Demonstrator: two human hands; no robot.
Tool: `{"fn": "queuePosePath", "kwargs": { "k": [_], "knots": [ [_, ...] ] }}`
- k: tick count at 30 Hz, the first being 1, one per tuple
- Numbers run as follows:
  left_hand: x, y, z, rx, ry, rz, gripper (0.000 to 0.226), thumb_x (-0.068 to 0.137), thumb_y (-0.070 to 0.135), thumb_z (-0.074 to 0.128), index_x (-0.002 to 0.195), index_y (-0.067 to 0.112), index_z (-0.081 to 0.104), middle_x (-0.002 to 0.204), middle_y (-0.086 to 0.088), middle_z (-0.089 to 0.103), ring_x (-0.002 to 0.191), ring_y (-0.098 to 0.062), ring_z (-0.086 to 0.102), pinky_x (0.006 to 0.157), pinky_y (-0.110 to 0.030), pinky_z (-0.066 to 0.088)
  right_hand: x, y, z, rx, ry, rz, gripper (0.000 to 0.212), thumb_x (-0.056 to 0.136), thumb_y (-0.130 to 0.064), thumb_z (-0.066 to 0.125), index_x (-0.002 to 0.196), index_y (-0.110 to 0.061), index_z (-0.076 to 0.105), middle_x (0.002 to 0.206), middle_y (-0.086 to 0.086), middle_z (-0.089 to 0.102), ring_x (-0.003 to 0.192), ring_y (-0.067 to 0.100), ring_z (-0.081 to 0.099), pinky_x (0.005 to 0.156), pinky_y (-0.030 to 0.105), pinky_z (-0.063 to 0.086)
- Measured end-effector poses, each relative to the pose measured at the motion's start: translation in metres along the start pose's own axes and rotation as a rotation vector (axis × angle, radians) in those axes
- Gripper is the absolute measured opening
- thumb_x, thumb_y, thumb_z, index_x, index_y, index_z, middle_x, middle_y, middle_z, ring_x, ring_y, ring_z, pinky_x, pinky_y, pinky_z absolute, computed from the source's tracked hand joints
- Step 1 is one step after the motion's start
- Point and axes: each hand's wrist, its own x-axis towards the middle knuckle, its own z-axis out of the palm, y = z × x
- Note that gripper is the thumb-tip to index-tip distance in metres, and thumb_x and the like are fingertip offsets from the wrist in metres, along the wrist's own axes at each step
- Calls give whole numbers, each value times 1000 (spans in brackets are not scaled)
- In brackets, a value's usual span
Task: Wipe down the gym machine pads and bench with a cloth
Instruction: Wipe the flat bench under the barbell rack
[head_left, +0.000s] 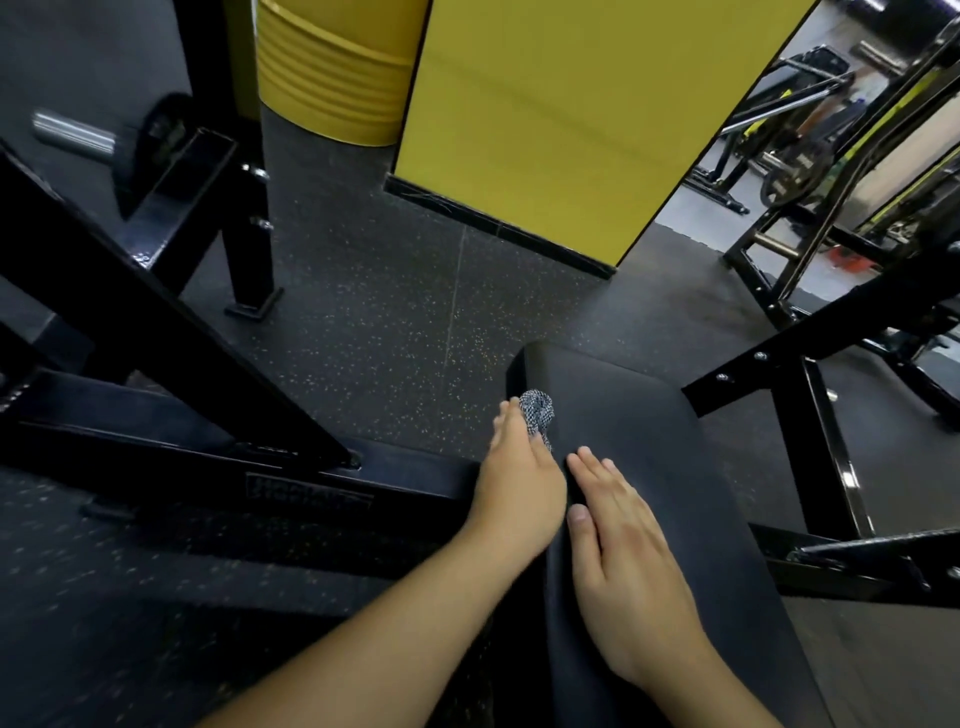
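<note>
A black padded bench (649, 415) runs from the bottom of the head view up to its rounded far end at centre right. My left hand (519, 478) presses a bunched grey-and-white cloth (537, 415) against the bench's left edge near the far end; the cloth sticks out past my fingertips. My right hand (623, 551) lies flat, palm down, on the pad just right of the left hand, fingers together and pointing forward, holding nothing.
Black steel frame beams (171, 332) slant across the left. Another black frame (810, 415) stands to the right of the bench. A yellow pillar (561, 119) and a yellow drum (332, 73) rise ahead. A barbell sleeve with plate (150, 140) lies at upper left. Speckled rubber floor (395, 322) surrounds everything.
</note>
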Motion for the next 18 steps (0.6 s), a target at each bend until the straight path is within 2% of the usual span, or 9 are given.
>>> {"fn": "queuePosePath", "kwargs": {
  "k": [4,6,9,11,13,14,16,18],
  "knots": [
    [42,14,5,-5,80,-20,56,109,14,32,163,12,17,170,-7,18,156,-21,17,120,-25,13,2,-3,0,-14,-3,-3,52,106,-38,29,158,-42,25,161,-34,13,146,-19,-4,123,17,5],
    [75,21,2,-16,87,-33,56,109,14,32,163,16,18,169,-9,22,154,-25,23,121,-29,18,2,-3,0,-2,-1,7,52,106,-40,28,158,-42,26,161,-34,14,145,-20,-3,124,19,7],
    [109,28,-2,-52,60,-36,58,110,16,32,163,32,17,170,-4,21,150,-28,32,121,-37,29,3,-2,0,15,1,11,52,105,-41,28,158,-42,27,161,-34,16,146,-19,-2,126,24,10],
    [119,26,-1,-75,48,-12,56,109,14,31,161,36,27,170,-1,21,145,-27,40,114,-37,38,3,0,0,22,1,11,52,106,-41,28,158,-41,27,162,-33,17,146,-18,-2,126,25,10],
    [117,21,-1,-70,46,18,53,108,12,31,155,34,40,162,-3,37,134,-27,51,102,-35,46,1,2,0,23,-4,12,52,106,-41,28,158,-41,27,162,-32,18,147,-17,-1,126,26,11],
    [111,18,0,-52,48,31,51,107,12,32,152,32,45,155,-5,47,127,-27,55,98,-33,46,0,3,0,25,-3,12,52,106,-41,28,158,-40,27,163,-31,18,147,-17,-1,127,27,11],
    [92,12,-1,-25,45,54,48,106,13,34,149,29,49,147,-4,55,126,-24,55,103,-30,43,0,3,-1,29,-1,14,52,106,-42,27,158,-40,26,163,-31,18,148,-16,-1,127,29,12],
    [63,5,-2,-38,24,87,47,107,12,34,148,28,50,156,0,47,140,-19,46,113,-21,32,0,3,-2,27,3,10,52,106,-42,28,158,-40,27,163,-30,19,148,-15,0,127,29,13]
  ]
}}
